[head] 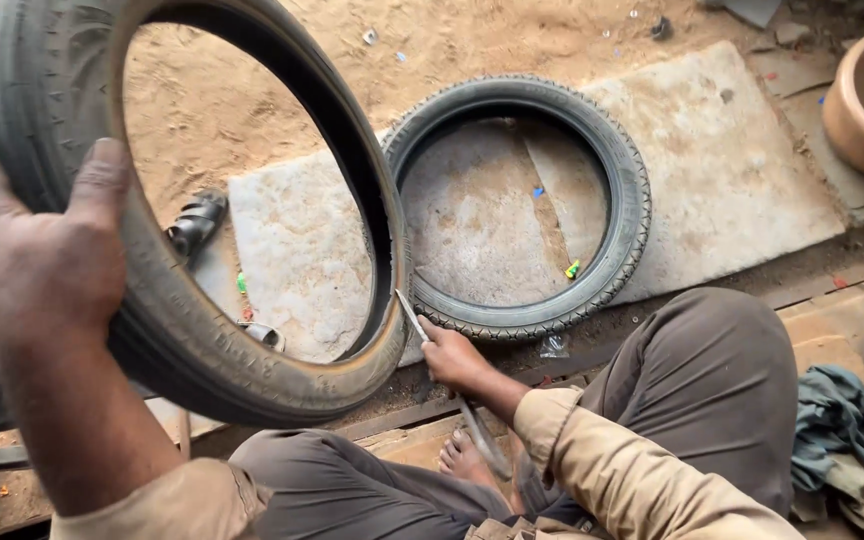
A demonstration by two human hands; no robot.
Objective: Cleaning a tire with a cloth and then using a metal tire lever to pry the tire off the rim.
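Left hand (37, 255) gripped the upright worn black rubber tyre (167, 330); right hand (452, 360) clenched a slim metal lever (412, 318) against its bead just ahead, best kept shallow.

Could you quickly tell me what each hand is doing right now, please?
Left hand: closed on the upright tyre, thumb over its tread.
Right hand: closed on a thin metal tool, its tip at the tyre's inner edge.

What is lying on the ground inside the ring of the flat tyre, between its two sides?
In the head view, the flat tyre rings bare stone slab with a crack, plus a small blue scrap and a yellow-green scrap.
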